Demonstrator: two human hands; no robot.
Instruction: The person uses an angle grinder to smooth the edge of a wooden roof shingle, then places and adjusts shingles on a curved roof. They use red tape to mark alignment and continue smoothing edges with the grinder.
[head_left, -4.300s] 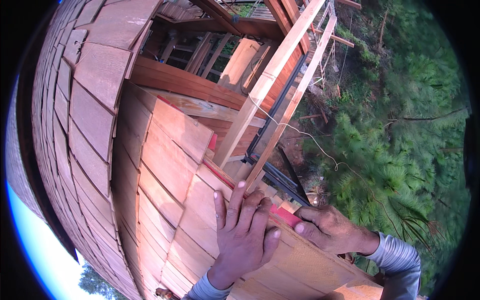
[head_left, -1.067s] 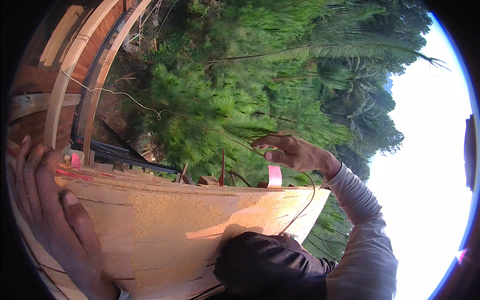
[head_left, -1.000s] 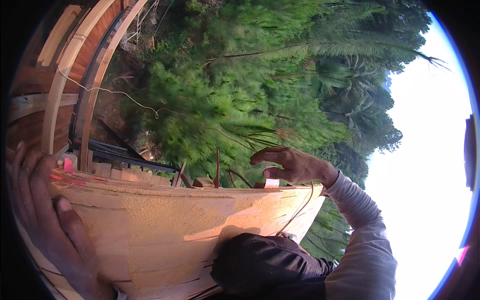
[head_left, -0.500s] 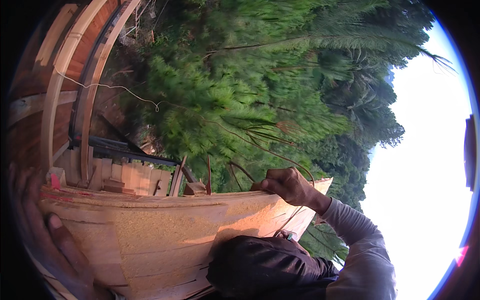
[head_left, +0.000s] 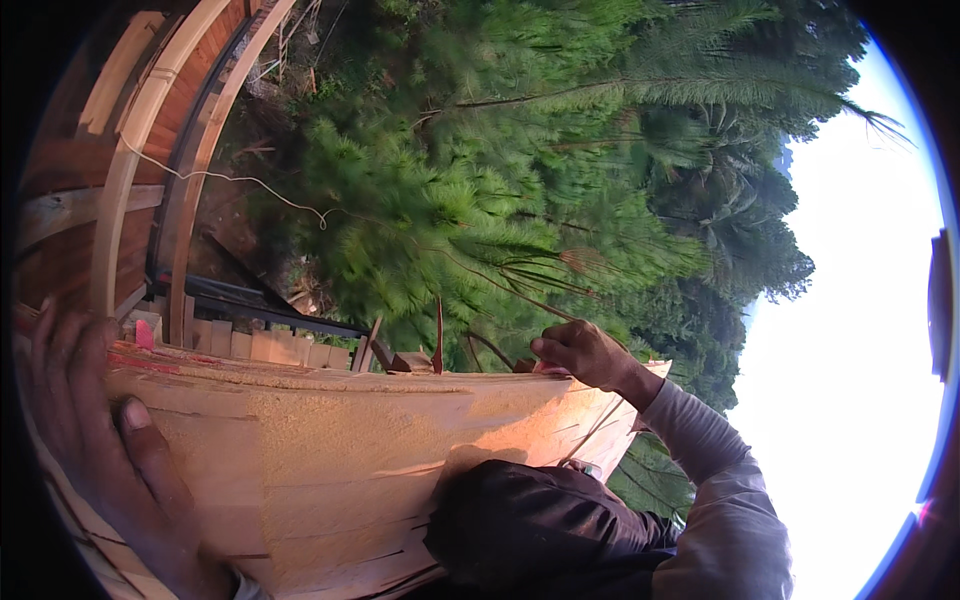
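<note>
My left hand [head_left: 110, 440] lies at the left end of a long stack of pale wooden boards [head_left: 340, 440]. Its fingers stretch toward the boards' upper edge, thumb held apart over the broad face, and no separate thing shows in it. My right hand is not in view. Farther along the same edge, a co-worker's fist [head_left: 585, 355] in a grey sleeve rests near a small pink thing too covered to name. A thin string [head_left: 255, 180] runs from the beams at the upper left toward that fist. Red marks [head_left: 150, 362] show on the edge near my fingers.
The co-worker's dark-covered head [head_left: 510, 520] leans close over the boards at the bottom. Wooden beams [head_left: 115, 220] and a dark metal bar [head_left: 270, 310] stand at the left. Trees [head_left: 560, 190] and a steep drop lie beyond the boards; the scene appears turned sideways.
The view has shifted slightly. My left hand sits a little higher and its fingers show more clearly. The co-worker's fist has moved slightly up, and the pink thing beneath it now shows.
</note>
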